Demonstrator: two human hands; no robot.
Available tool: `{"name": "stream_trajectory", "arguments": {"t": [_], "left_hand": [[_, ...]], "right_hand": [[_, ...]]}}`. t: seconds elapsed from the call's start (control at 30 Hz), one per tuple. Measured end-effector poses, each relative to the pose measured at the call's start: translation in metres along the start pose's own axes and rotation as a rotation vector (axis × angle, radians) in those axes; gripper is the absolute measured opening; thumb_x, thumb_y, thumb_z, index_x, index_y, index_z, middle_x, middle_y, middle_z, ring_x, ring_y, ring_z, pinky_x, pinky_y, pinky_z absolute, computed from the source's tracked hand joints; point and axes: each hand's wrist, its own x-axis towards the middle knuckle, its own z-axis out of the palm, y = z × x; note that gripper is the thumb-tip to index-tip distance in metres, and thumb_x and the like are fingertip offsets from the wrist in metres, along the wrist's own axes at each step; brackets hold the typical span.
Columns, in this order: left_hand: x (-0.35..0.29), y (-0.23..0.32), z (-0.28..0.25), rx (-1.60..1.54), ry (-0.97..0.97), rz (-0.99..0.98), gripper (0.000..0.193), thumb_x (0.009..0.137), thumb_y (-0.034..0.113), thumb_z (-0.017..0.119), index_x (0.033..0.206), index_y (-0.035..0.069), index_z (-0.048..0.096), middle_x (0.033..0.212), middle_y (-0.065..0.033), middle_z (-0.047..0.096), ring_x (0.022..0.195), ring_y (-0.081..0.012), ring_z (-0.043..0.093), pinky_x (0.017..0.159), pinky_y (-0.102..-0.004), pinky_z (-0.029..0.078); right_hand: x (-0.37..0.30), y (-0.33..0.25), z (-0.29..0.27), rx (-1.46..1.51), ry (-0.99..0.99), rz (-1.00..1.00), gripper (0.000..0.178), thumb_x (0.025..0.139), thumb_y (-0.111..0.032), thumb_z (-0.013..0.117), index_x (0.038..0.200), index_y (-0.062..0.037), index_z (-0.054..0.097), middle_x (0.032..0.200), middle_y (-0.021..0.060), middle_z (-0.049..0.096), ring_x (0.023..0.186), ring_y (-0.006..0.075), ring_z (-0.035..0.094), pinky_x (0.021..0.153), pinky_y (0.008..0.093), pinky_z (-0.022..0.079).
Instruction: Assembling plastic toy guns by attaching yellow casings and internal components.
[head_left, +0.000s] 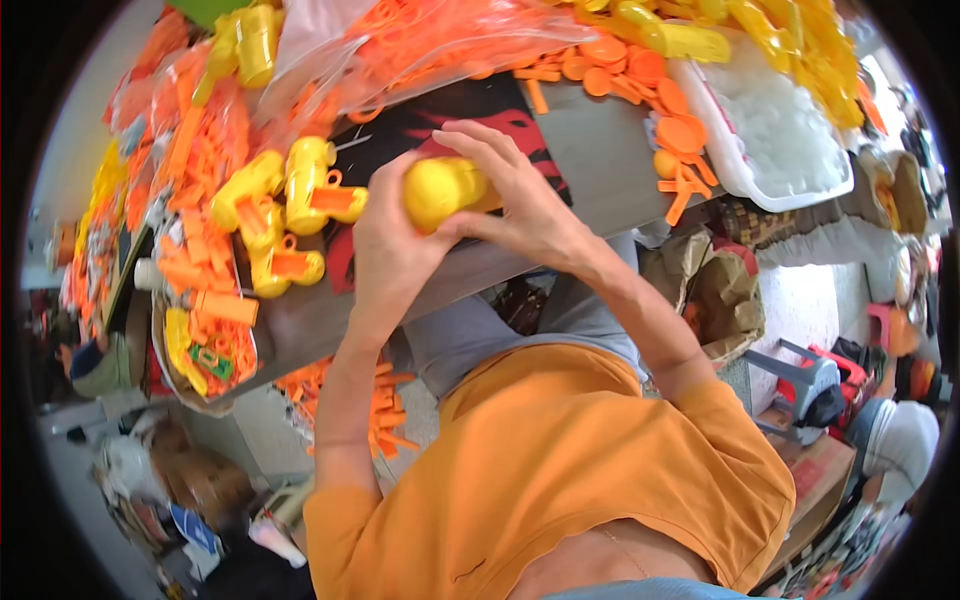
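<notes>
Cupping smooth, rounded yellow plastic (433,196), fingers (490,150) curve.

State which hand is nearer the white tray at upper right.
Right. The right hand is left of the white tray, across a gap; the left hand is farther left, beyond the yellow piece.

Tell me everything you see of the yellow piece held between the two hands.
The yellow piece looks like smooth, slightly shiny plastic. A rounded, bulging end faces the camera, and more yellow shows to its right, partly covered by fingers, so the full shape cannot be told. The left hand holds it from the left, and the right hand from the right, thumb and fingers curved about it. In the picture it lies over the black-and-red sheet.
</notes>
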Motion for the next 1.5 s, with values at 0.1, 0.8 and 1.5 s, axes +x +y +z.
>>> {"name": "stream_trajectory", "arguments": {"t": [0.1,0.8,1.5], "left_hand": [[-0.011,0.009,-0.021,-0.735,0.002,-0.339,0.059,0.078,-0.002,0.071,0.129,0.005,0.043,0.115,-0.0102,0.055,0.108,-0.0189,0.058,0.091,-0.0312,0.049],[-0.023,-0.080,-0.023,-0.795,-0.089,-0.725,0.053,0.089,0.029,0.068,0.129,0.000,0.046,0.114,-0.0091,0.060,0.099,-0.0175,0.062,0.087,-0.0317,0.051],[-0.015,-0.068,-0.003,-0.762,-0.061,-0.770,0.049,0.091,0.029,0.064,0.129,0.002,0.048,0.112,-0.0072,0.060,0.098,-0.0145,0.060,0.086,-0.0289,0.049]], "right_hand": [[-0.013,0.001,-0.014,-0.101,0.114,0.072,0.080,0.073,-0.022,0.081,0.141,-0.0083,0.040,0.128,0.0139,0.053,0.119,0.0304,0.051,0.104,0.0391,0.040],[-0.132,0.065,-0.091,-1.116,0.455,0.505,0.080,0.080,-0.038,0.071,0.143,-0.0053,0.033,0.146,0.0261,0.026,0.132,0.0481,0.026,0.108,0.0532,0.026],[-0.036,0.116,-0.070,-0.561,0.206,0.114,0.071,0.083,-0.028,0.070,0.142,-0.0084,0.036,0.151,0.0197,0.024,0.140,0.0420,0.019,0.112,0.0507,0.023]]}}
